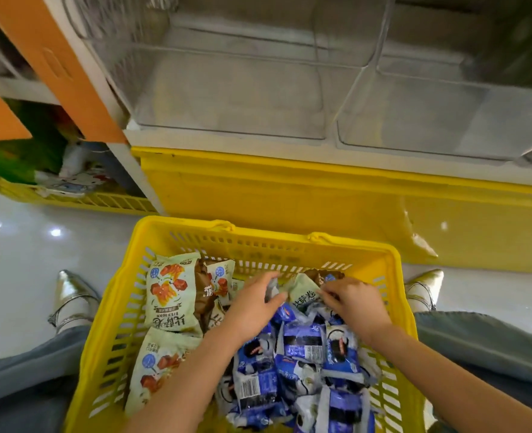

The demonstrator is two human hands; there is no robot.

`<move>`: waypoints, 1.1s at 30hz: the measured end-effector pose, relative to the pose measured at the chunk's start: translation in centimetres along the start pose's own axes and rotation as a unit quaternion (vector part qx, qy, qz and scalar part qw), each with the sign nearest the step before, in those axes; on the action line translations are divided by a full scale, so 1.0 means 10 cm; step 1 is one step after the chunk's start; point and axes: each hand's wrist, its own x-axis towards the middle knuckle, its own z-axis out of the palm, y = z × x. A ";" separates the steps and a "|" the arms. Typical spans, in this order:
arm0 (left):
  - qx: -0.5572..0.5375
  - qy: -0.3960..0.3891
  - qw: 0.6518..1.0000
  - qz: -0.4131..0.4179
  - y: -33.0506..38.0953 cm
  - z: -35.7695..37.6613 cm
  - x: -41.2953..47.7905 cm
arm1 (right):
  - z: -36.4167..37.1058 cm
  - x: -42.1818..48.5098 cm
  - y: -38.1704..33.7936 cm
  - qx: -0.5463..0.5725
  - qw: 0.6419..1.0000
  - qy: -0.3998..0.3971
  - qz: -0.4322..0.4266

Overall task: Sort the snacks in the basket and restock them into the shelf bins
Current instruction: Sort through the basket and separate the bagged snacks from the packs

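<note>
A yellow slatted basket sits on the floor between my knees. Pale green snack packs lie along its left side, and several blue-and-white cookie packs pile up on its right. My left hand reaches into the far middle of the basket and pinches a small blue-and-white pack. My right hand is just to its right, fingers curled onto a pale green pack near the far wall. Above, two clear plastic shelf bins stand side by side.
A yellow shelf base runs under the bins. An orange upright stands at the left, with another yellow basket of goods beyond it. Silver pointed shoes flank the basket on the glossy white floor.
</note>
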 end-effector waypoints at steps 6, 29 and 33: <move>-0.025 0.071 0.995 0.070 0.31 0.03 -0.03 | -0.31 -0.15 -0.24 0.046 0.978 0.193 -0.071; 0.061 0.356 0.930 0.072 -0.32 -1.26 -1.24 | -0.45 -0.07 -1.61 0.453 0.881 -0.060 0.122; 0.034 0.306 0.946 -0.098 -0.80 -1.23 -1.35 | -0.31 0.28 -2.00 0.530 0.814 -0.139 0.193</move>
